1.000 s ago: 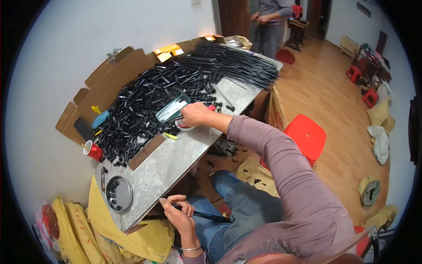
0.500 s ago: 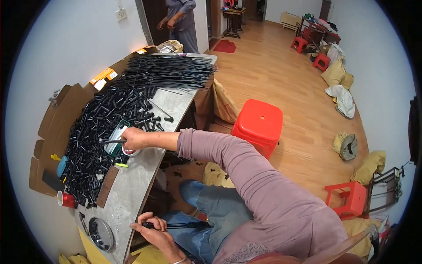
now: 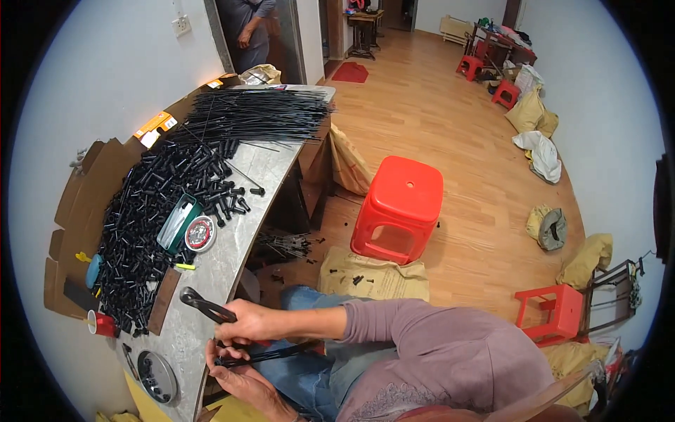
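Note:
Low by the table's front edge, my left hand [image 3: 242,383] is closed around a bundle of thin black rods [image 3: 278,354], which stretch right over my lap. Just above it, my right hand [image 3: 247,322] grips a dark, plier-like tool [image 3: 204,304] whose two arms point up and left over the tabletop. The end nearest my left hand is hidden by my fingers. A large heap of short black tubular parts [image 3: 133,243] covers the table's left side. Beyond it lie many long thin black rods [image 3: 260,112].
On the grey table [image 3: 211,271] are a green tray [image 3: 177,224], a round tub [image 3: 200,233], a brown strip [image 3: 164,301], a metal dish [image 3: 169,383] and a red cup [image 3: 104,324]. A red stool [image 3: 404,190] stands to the right. Another person [image 3: 249,32] is at the doorway.
My right hand has come back from the tray to my left hand, bringing the plier-like tool. The tub and tray are now uncovered. The other person has shifted left.

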Tool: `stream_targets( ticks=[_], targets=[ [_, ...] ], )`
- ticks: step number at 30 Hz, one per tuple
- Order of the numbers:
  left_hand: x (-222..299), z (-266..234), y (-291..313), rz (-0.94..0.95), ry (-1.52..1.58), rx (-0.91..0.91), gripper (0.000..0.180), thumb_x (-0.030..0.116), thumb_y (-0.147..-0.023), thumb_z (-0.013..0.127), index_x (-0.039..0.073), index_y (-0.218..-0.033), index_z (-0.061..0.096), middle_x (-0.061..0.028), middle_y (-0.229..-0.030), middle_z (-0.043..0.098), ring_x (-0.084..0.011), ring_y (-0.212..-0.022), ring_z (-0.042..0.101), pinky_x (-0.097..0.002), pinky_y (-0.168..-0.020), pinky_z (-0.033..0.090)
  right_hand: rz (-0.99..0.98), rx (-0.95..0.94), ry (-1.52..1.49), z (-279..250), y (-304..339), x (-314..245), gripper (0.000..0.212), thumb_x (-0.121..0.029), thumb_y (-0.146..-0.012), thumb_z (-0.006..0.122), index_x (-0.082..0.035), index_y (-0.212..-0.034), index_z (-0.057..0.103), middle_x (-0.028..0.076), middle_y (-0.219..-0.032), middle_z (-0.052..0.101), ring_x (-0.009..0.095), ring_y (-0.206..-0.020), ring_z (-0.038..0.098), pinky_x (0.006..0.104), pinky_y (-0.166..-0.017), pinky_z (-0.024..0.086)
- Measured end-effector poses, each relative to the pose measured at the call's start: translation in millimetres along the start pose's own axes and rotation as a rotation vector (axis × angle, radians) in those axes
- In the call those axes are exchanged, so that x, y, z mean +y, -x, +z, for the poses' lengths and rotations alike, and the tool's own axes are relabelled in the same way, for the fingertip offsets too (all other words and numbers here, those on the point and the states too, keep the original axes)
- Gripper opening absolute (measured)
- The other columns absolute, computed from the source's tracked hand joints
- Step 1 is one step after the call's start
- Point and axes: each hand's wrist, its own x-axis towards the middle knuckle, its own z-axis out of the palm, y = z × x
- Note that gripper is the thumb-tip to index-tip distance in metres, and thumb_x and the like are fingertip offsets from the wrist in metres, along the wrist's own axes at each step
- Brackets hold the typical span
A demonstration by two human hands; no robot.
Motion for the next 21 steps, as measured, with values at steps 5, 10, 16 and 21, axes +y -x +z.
stream_targets(
  ticks=[5,10,16,21],
  targets=[
    [0.2,-3.6,13.0,0.022,-0.057,-0.019,0.073,0.064,-0.091,0.043,-0.003,-0.119,0.049,-0.0046,-0.092,0.047,-0.0143,-0.079,0.042,-0.0281,-0.068,0.036,-0.016,-0.09,-0.057,9.6,15.1,0.2,0.019,-0.014,-0.088,0.058,0.001,-0.078,0.056,0.007,-0.064,0.061,0.01,-0.048,0.055,0.0245,-0.041,0.044],
    [-1.9,-24.6,24.5,0.033,-0.037,0.117,0.065,0.055,-0.097,0.036,-0.004,-0.122,0.05,-0.0139,-0.113,0.055,-0.0196,-0.092,0.052,-0.0293,-0.076,0.043,0.226,-0.048,0.027,29.7,18.7,5.8,0.02,-0.018,-0.09,0.058,0.002,-0.087,0.06,0.007,-0.067,0.063,0.012,-0.051,0.057,0.0266,-0.046,0.048],
    [-3.2,-27.6,23.8,0.155,-0.232,0.074,0.05,0.039,-0.103,0.03,-0.001,-0.123,0.055,-0.0087,-0.113,0.057,-0.0164,-0.099,0.056,-0.0282,-0.088,0.045,0.271,0.054,0.257,40.1,26.4,0.0,0.014,-0.014,-0.083,0.062,-0.001,-0.077,0.063,0.006,-0.073,0.064,0.012,-0.064,0.058,0.0257,-0.059,0.046],
    [1.2,-38.8,33.6,0.022,-0.016,0.125,0.052,0.043,-0.102,0.034,0.0,-0.122,0.057,-0.0037,-0.109,0.049,-0.0104,-0.091,0.048,-0.0244,-0.078,0.042,0.311,-0.102,0.131,42.4,15.9,17.0,0.015,-0.017,-0.087,0.062,-0.005,-0.078,0.06,0.003,-0.072,0.06,0.009,-0.06,0.051,0.0251,-0.057,0.045]
  ],
)
